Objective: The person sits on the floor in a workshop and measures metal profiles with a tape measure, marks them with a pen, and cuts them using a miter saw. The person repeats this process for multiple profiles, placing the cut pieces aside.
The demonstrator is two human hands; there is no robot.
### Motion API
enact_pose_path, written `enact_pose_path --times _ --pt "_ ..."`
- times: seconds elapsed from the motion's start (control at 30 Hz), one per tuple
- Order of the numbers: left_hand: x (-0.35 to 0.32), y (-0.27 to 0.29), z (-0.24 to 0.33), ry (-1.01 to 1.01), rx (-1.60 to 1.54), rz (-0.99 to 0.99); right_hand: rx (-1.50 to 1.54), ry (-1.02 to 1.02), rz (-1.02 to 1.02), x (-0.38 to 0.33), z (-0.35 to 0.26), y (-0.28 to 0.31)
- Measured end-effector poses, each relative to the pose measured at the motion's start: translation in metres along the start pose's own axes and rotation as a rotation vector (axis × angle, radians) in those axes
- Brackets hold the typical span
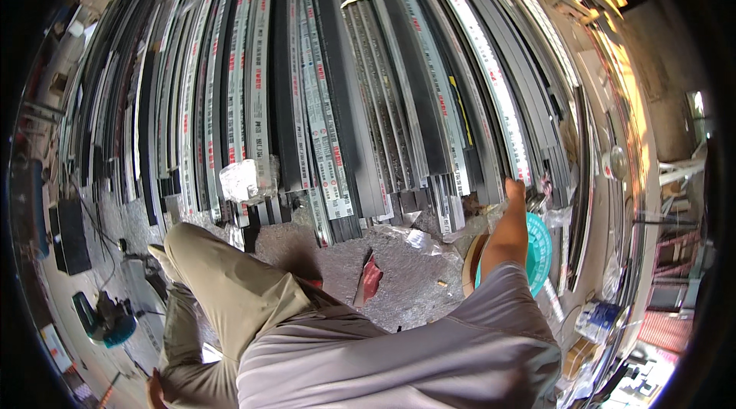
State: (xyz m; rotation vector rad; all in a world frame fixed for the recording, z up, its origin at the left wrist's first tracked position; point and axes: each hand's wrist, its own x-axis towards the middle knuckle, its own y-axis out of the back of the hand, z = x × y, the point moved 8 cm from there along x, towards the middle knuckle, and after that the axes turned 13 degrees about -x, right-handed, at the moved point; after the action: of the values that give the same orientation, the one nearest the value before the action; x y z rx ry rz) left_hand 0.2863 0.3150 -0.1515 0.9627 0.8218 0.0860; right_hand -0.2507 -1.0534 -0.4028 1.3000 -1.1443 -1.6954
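Long metal profiles (291, 125), dark grey or wrapped in pale printed film, lie side by side with their near ends toward me. My right arm reaches forward, and my right hand (515, 190) is at the near end of a bright white film-wrapped profile (494, 79). Its fingers are hard to make out, so I cannot tell whether they grip that profile or only touch it. Low at the left, beside my bent leg in khaki trousers, a small part of my left hand (156, 391) shows. The fingers of that hand are hidden.
A turquoise round lid or tub (538, 252) is beside my right forearm. A red scrap (371, 279) and crumpled clear film (418, 239) lie on the grey floor. A power tool (107, 320) stands at the left, with a black box (69, 236) beyond it.
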Motion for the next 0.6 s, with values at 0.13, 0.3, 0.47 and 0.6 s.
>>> enact_pose_path --times 0.13,0.3,0.47,0.6 --pt "-0.02 0.024 -0.026 0.043 -0.053 0.052 -0.062 -0.017 0.014 0.002 -0.003 0.002" --pt "-0.036 0.04 -0.069 0.123 -0.185 -0.007 -0.209 0.095 0.04 0.059 -0.001 -0.014" --pt "-0.034 0.032 -0.043 -0.073 -0.298 0.062 -0.626 0.335 -0.014 0.042 -0.014 -0.016" --pt "-0.042 0.034 -0.045 -0.113 -0.278 0.122 -0.416 0.235 0.174 0.044 -0.01 -0.012"
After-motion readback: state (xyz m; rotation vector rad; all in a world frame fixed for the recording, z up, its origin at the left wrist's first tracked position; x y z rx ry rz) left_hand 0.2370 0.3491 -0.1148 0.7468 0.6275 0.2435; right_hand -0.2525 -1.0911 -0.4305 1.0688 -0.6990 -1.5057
